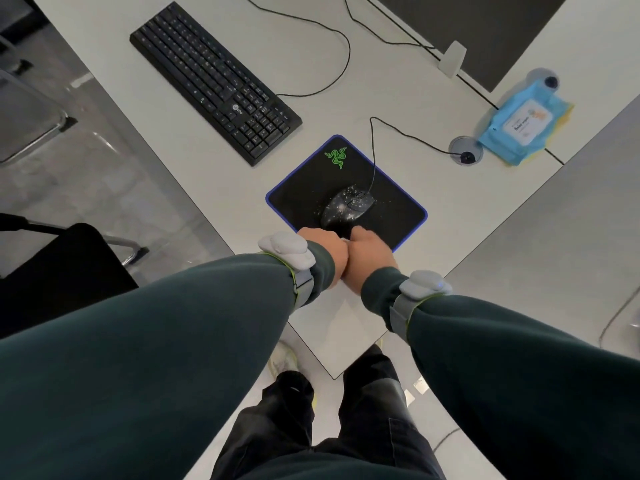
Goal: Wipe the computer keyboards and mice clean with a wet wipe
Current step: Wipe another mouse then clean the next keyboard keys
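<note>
The white desk [450, 209] leaves open room around the Razer mouse pad [301, 195], though the pad's near corner lies close to the desk edge. The black keyboard [214, 81] lies beyond-left of the pad and the wet-wipe pack [523, 124] well beyond-right. The mouse [348, 206] on the pad is speckled, so wiping looks barely begun. The left hand [323, 251] and right hand [372, 252] touch at the pad's near edge, their fingers hidden, so any wipe held cannot be told.

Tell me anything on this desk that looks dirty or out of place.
The black mouse is covered in white specks, which also scatter over the mouse pad around it. The keyboard carries fainter specks on its keys. Nothing else stands out.
</note>
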